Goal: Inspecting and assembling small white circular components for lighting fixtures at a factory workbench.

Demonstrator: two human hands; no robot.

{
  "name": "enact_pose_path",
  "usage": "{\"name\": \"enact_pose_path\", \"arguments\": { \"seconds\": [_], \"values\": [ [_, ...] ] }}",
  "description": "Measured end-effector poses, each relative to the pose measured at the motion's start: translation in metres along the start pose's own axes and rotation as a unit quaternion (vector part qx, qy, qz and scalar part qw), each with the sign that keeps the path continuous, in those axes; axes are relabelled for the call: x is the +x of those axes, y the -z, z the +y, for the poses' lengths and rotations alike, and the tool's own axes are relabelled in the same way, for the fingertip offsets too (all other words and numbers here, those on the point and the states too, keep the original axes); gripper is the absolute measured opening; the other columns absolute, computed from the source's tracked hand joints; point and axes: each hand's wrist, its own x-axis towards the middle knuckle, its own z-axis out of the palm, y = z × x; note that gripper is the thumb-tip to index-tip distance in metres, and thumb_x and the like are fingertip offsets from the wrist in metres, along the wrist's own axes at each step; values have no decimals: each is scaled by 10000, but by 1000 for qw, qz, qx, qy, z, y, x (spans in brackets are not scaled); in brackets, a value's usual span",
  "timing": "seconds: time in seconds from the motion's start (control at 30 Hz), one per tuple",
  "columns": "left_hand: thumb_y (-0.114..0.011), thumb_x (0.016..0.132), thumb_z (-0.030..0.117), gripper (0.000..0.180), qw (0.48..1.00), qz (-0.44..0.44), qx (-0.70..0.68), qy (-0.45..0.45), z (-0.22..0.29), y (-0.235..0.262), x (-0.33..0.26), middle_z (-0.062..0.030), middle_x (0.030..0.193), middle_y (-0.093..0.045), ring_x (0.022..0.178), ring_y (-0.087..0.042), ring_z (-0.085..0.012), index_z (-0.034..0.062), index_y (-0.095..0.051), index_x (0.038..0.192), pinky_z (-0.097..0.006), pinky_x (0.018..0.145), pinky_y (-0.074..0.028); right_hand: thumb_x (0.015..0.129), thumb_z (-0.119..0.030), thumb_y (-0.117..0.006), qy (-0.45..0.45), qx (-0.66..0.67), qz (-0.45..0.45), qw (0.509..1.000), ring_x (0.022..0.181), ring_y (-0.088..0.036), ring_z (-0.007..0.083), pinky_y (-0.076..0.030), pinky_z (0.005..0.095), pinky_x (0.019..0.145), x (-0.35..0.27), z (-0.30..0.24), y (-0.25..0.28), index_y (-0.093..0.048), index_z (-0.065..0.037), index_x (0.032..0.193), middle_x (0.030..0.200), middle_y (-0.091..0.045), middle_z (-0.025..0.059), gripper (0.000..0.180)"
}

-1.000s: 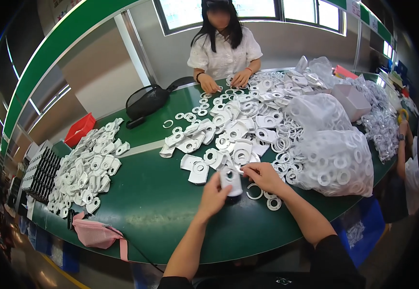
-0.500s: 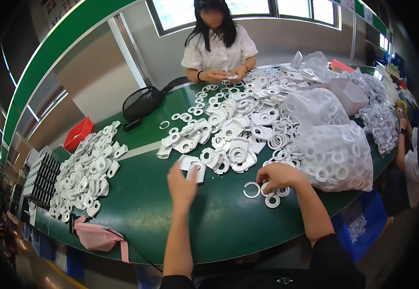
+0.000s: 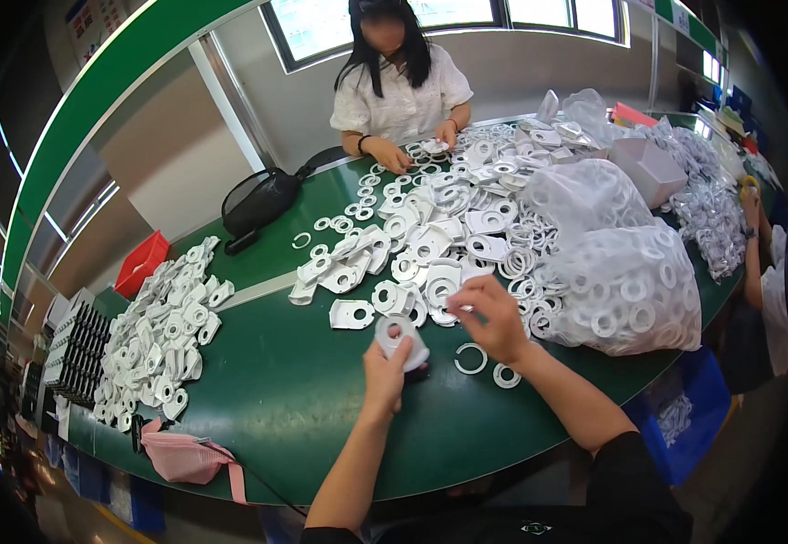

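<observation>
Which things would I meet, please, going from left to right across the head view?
Stacked black trays, red bin, black bag, left hand gripping a white holed plate, right hand, clear plastic bag of white rings.

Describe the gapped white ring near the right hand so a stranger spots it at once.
On the green table, find the wearer's right hand. Below it in the picture lies the thin white ring; a gap breaks its band, whereas the thicker ring beside it is closed.
</observation>
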Motion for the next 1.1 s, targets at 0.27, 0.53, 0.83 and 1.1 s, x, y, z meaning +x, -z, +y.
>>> {"name": "enact_pose_path", "arguments": {
  "seconds": [0.27,0.53,0.83,1.1],
  "values": [
    [-374,951,356,335,946,-141,-250,154,-5,-11,-10,-58,968,-592,787,-588,-153,88,-482,1119,-296,569,-499,756,-132,-655,93,46,-214,971,898,-558,240,-458,336,772,-10,-4,-14,-642,-72,908,934,-609,48,164],
    [-455,924,268,304,976,-69,-178,102,10,8,3,-154,1017,-620,802,-627,-236,52,-468,1138,-289,576,-491,741,-99,-665,-100,39,-297,949,876,-563,242,-447,344,781,-7,21,10,-658,-67,931,931,-603,83,193],
    [-482,907,234,290,974,-109,-159,120,4,8,4,-124,1081,-592,919,-603,-227,85,-457,1154,-303,650,-518,808,-47,-592,-230,82,-240,940,671,-599,182,-473,282,627,-1,11,6,-558,-20,885,809,-608,82,87],
    [-650,805,121,355,975,-93,-166,116,5,2,-2,-64,967,-620,781,-627,-158,86,-479,1113,-251,528,-475,832,68,-493,-248,354,-232,871,881,-584,114,-463,254,816,-15,5,-15,-552,31,1008,949,-609,74,189]
  ]
}}
